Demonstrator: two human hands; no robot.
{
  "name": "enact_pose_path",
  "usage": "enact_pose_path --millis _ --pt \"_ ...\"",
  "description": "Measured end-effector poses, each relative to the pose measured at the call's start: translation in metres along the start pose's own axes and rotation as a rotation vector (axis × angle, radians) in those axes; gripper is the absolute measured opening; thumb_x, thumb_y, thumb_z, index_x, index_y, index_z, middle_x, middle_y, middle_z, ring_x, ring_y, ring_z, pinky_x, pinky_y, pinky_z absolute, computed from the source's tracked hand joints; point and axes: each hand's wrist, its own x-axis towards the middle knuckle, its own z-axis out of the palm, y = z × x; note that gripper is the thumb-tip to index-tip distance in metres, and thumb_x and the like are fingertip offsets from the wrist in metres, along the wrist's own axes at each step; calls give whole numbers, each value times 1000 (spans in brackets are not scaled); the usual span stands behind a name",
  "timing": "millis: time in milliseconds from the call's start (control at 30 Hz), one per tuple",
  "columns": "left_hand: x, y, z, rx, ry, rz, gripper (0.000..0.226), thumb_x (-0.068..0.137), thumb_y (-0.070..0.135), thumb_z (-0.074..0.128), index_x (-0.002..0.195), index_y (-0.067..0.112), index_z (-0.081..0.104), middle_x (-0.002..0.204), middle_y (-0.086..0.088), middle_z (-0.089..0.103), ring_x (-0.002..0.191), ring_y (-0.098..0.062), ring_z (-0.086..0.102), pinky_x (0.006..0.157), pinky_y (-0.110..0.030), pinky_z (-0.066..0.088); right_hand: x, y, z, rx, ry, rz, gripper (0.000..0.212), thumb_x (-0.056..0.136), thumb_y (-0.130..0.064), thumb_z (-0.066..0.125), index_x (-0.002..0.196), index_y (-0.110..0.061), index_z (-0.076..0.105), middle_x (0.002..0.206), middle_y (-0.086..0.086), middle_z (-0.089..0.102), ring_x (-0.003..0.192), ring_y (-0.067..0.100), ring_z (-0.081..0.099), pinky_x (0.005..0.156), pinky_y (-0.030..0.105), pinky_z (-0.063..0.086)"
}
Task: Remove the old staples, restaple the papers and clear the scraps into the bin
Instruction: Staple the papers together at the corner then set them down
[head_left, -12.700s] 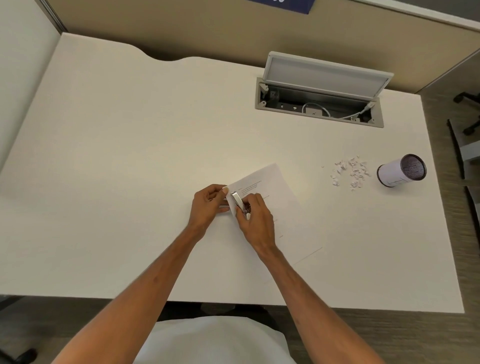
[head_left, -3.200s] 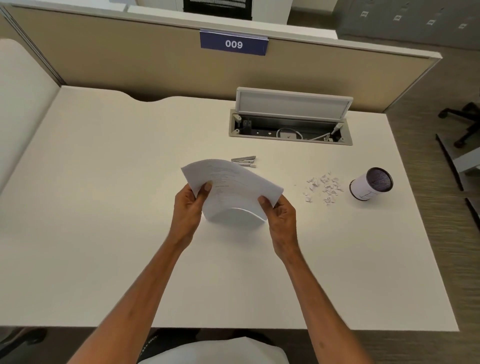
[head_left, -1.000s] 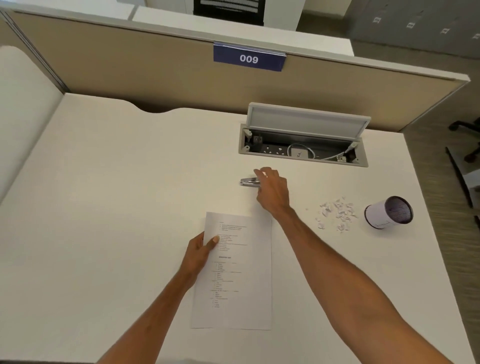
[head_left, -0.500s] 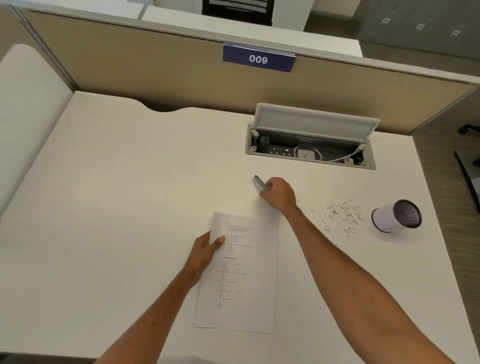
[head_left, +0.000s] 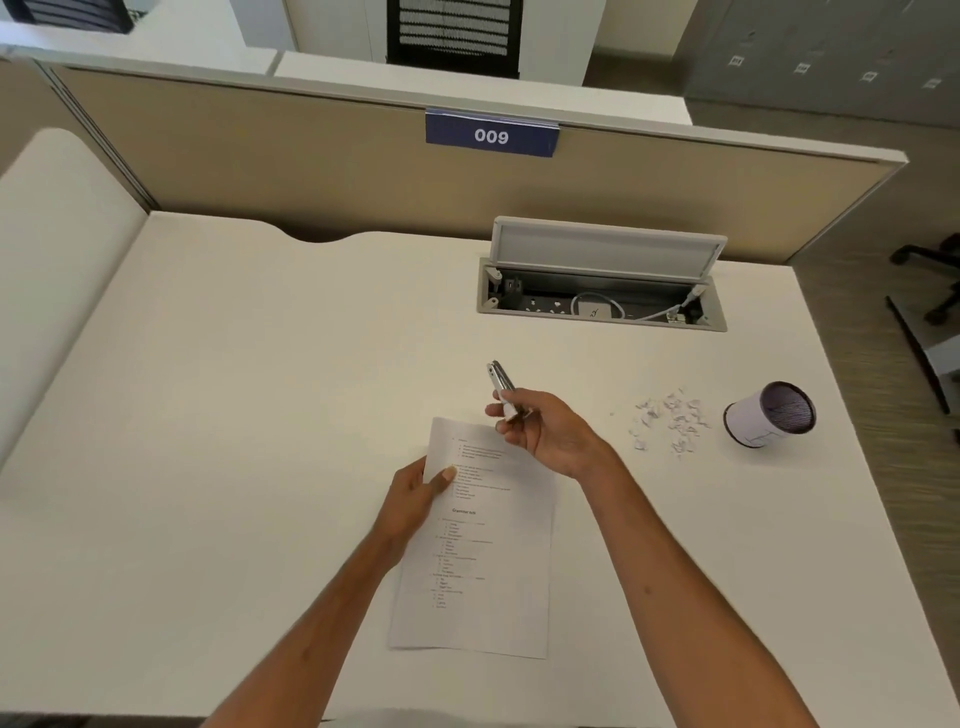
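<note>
Head view: the small silver metal stapler (head_left: 500, 383) is gripped at its rear in the curled right hand (head_left: 545, 434), nose pointed away and slightly left. The white printed papers (head_left: 488, 545) are laid flat on the white desk (head_left: 234, 415), their left edge pinched by the left hand (head_left: 415, 499). The top-left corner is found just left of the stapler. Half a second back the stapler was farther up; it's been brought closer.

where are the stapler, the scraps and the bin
stapler (head_left: 500, 382) head view, silver body near its tip
scraps (head_left: 670, 421) head view, middle of the pile
bin (head_left: 748, 420) head view, white side wall
</note>
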Motion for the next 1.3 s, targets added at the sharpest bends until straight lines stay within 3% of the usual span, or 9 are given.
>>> enact_pose_path --millis 133,267,467,600,733,900,1067,1200,1300 --pt "-7 -1 3 -1 -12 7 25 108 29 70 125 11 75 112 -12 86 97 -36 85 78 -43 70 -21 13 1 -33 -60 -14 43 104 -21 64 140 3 62 85 1 56 69 12 52 55 22 47" --pt "-14 -2 4 1 -15 21 26 108 29 71 124 9 75 113 -13 86 98 -36 84 80 -44 70 -34 26 -1 32 -70 35 51 106 -32 51 139 4 65 87 5 58 71 17 52 62 27 46" --pt "-24 -5 4 27 -24 28 26 108 30 71 124 10 74 112 -12 86 100 -38 84 82 -45 70 -56 42 -3 160 -125 41 47 104 -18 50 144 5 62 118 17 64 104 26 66 97 37 54" --pt "-30 -6 2 54 -28 31 26 108 31 71 124 11 75 113 -11 86 101 -39 84 86 -50 70 -69 49 -1 277 -196 -25 41 108 -7 55 145 11 57 134 23 64 135 34 61 124 41 42" --pt "-38 -2 2 84 -42 49 27 108 33 70 125 13 75 113 -9 86 99 -37 84 86 -50 70 -85 45 8 358 -149 -65 27 106 -2 61 128 13 63 133 26 68 138 39 61 112 36 52" --pt "-48 4 2 152 -44 92 27 109 36 69 123 14 75 110 -8 86 95 -35 85 87 -55 69 -97 36 12 210 -188 -99 49 106 -3 63 145 21 45 153 35 51 144 39 56 115 37 49" --pt "-58 15 2 209 -52 189 24 110 37 68 122 18 77 110 -7 86 93 -34 85 87 -62 67 -113 25 24 -97 -124 -230 47 101 -10 73 143 3 57 136 23 67 134 42 64 114 56 51" --pt "-67 23 3 261 -80 273 27 109 42 67 124 22 76 113 -3 86 91 -32 85 82 -60 69 -126 11 38 -375 18 -412 38 94 -16 82 131 -13 72 126 15 75 116 23 71 97 39 57" --pt "-73 28 7 293 -83 322 31 108 47 64 127 26 75 115 2 85 90 -29 85 78 -55 70 -133 2 46 -540 107 -491 33 91 -25 87 122 -24 77 121 0 78 106 24 74 89 43 59"
